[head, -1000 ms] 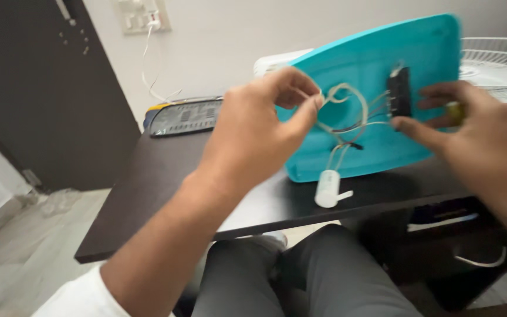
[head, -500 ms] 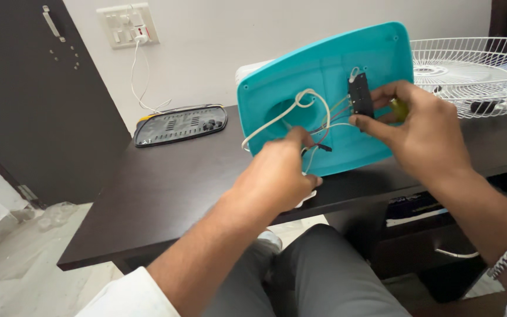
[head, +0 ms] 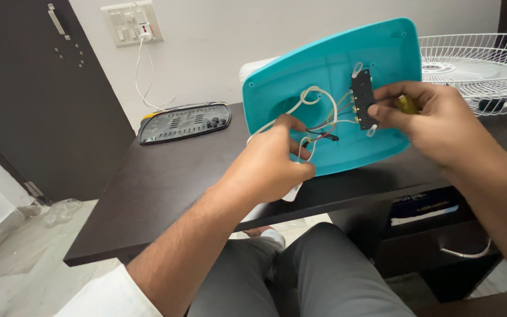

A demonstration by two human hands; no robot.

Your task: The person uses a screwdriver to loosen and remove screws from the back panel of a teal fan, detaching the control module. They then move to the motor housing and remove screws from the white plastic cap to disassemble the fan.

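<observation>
A turquoise plastic panel [head: 300, 88] stands tilted on the dark table [head: 165, 176]. White and coloured wires [head: 315, 100] loop across its inner face to a black switch strip [head: 362, 100]. My left hand [head: 271, 164] is closed around the lower wires near the panel's bottom edge. My right hand [head: 435, 114] holds a yellow-handled tool [head: 406, 104] and presses thumb and fingers against the switch strip.
A dark cover plate with buttons [head: 183, 121] lies at the back of the table. A white wire fan guard [head: 476, 64] rests at the right. A wall switchboard [head: 131, 22] has a white cable hanging down. A dark door [head: 36, 94] stands left.
My left hand has dropped from the upper wire loop to the lower wires. My right hand stays at the switch strip. The view has shifted closer and steadier.
</observation>
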